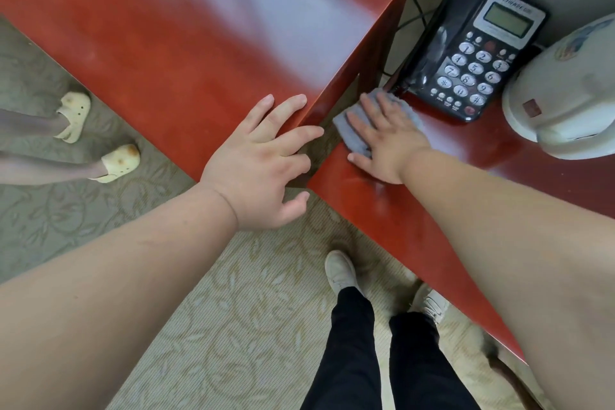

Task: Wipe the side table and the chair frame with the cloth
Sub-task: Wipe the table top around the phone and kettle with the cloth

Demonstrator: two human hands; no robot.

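Observation:
A grey cloth (pixel 352 130) lies flat on the glossy red side table (pixel 399 216), near its far left corner. My right hand (pixel 386 140) presses down on the cloth with fingers spread; part of the cloth shows beyond the fingertips. My left hand (pixel 263 160) rests with fingers apart on the edge of the broad red wooden chair frame (pixel 173 36) to the left, holding nothing. A narrow gap separates that red surface from the side table.
A black desk telephone (pixel 466 60) stands on the side table just beyond the cloth. A white lidded ceramic pot (pixel 565 100) sits at its right. Another person's feet in cream clogs (pixel 100 140) stand at left on the patterned carpet (pixel 233 309). My own shoes (pixel 339 271) are below.

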